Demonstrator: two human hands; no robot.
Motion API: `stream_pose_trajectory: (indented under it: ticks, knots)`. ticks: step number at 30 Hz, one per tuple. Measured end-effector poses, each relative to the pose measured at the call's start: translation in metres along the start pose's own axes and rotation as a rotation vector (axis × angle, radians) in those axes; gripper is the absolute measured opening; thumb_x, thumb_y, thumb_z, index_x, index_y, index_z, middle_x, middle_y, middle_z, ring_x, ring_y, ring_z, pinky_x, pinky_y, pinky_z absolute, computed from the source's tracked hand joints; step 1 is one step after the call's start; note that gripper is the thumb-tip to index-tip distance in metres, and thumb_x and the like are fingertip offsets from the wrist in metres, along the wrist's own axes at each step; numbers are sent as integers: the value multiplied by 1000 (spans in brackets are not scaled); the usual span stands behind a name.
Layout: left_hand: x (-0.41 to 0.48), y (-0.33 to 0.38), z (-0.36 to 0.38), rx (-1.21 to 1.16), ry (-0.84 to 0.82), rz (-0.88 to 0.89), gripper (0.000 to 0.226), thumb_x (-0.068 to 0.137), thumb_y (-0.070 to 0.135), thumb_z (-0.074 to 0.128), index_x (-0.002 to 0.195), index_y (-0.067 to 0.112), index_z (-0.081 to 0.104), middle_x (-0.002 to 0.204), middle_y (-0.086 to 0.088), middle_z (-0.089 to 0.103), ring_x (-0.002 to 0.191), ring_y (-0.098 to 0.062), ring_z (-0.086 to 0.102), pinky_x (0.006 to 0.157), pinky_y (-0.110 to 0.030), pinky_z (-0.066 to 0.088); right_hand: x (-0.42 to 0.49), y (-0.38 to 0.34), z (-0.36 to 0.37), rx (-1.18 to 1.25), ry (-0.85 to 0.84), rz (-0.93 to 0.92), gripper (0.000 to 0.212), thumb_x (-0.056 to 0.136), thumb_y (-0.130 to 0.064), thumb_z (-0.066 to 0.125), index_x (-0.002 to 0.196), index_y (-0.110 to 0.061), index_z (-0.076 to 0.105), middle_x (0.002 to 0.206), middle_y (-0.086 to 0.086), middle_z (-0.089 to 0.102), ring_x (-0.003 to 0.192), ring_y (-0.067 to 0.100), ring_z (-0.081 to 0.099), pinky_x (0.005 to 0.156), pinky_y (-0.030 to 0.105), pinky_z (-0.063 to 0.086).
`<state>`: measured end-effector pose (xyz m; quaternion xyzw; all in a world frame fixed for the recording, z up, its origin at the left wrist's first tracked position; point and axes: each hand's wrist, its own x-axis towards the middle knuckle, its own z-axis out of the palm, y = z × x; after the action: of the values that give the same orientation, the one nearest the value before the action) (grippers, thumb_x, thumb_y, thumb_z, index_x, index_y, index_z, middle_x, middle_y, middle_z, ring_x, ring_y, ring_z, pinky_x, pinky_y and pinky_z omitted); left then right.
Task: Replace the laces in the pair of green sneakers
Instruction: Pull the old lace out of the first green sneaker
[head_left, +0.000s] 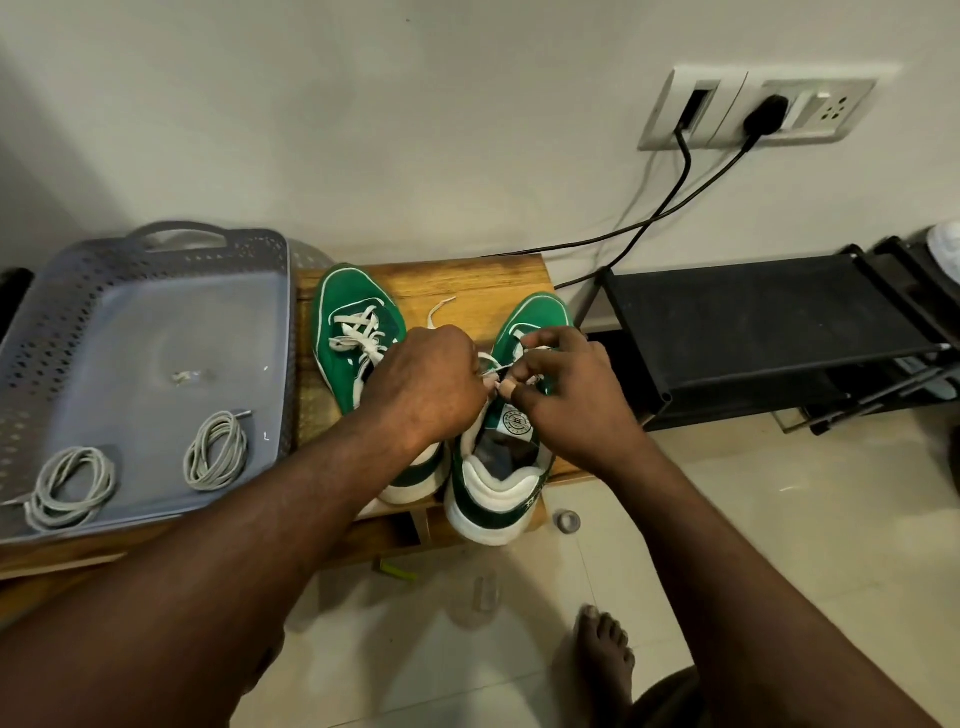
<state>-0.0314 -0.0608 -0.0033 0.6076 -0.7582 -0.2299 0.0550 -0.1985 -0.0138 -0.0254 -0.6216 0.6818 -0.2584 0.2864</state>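
Grey tray holds two coiled grey laces — left hand and right hand pinch the sneaker's white lace.

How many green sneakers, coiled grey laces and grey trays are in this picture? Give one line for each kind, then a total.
Green sneakers: 2
Coiled grey laces: 2
Grey trays: 1
Total: 5

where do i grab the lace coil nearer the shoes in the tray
From above, pinch the bundled strands on one side of the coil: it lies flat in the tray, whose raised walls hinder a sideways reach.
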Motion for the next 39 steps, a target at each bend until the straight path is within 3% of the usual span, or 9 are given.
stream_pose_trajectory:
  ticks: [4,8,12,18,20,23,29,35,39]
  knots:
    - [1,-1,-2,-19,-51,-13,21,91,48,76,93,27,76,84,0,70,81,-22,68,76,-38,59,0,-2,-13,664,109,210,24,94,-25,73,92,-2,67,107,10,67,95,17,67,82,39,52]
    - [2,-1,-4,-43,-89,-9,19,92,45,74,89,26,75,82,1,71,80,-20,68,73,-35,56,3,6,-6,265,90,116,31,81,-57,79,76,-27,72,115,-9,61,117,17,58,95,46,54]
    - [2,1,-5,-36,-95,2,12,93,31,70,81,28,70,88,-1,71,81,-20,64,67,-30,48,3,5,2,-31,-17,-15,18,84,-49,82,76,-35,75,131,-20,53,134,12,36,108,50,43]
    - [4,-2,-3,10,-73,10,18,93,42,72,97,25,76,91,-1,71,82,-23,66,78,-41,61,0,-4,-19,1053,30,-89,28,80,-31,68,80,-4,73,110,10,68,92,21,64,76,28,53]
    - [4,-2,-3,6,-77,11,19,92,43,72,98,26,76,91,0,71,83,-23,66,78,-40,60,0,-3,-18,866,99,17,40,83,-43,69,87,-3,74,95,1,68,82,13,65,75,27,52]
    - [3,-1,-5,-9,-89,35,14,95,38,71,102,27,77,91,2,70,83,-19,65,74,-35,57,2,5,-8,179,67,60,43,72,-72,72,80,-30,74,118,-12,59,125,15,49,101,46,48]
    - [2,-1,-3,13,-88,42,15,96,32,70,107,25,77,94,1,70,86,-20,65,79,-39,58,-1,1,-3,-124,-35,-61,17,85,-45,82,77,-45,68,133,-22,53,133,10,30,110,56,38]
    - [3,-1,-2,48,-72,26,17,96,34,69,106,22,77,94,-2,70,84,-23,66,80,-43,61,-2,-8,-32,1100,-70,-259,11,80,-14,68,73,-19,75,133,5,63,135,21,54,106,40,45]
    - [3,0,-2,48,-78,44,21,98,32,67,117,25,75,108,-3,72,93,-24,67,83,-41,59,1,-4,-27,1036,-38,-208,10,81,-12,61,75,-11,68,118,11,71,118,23,64,94,35,52]
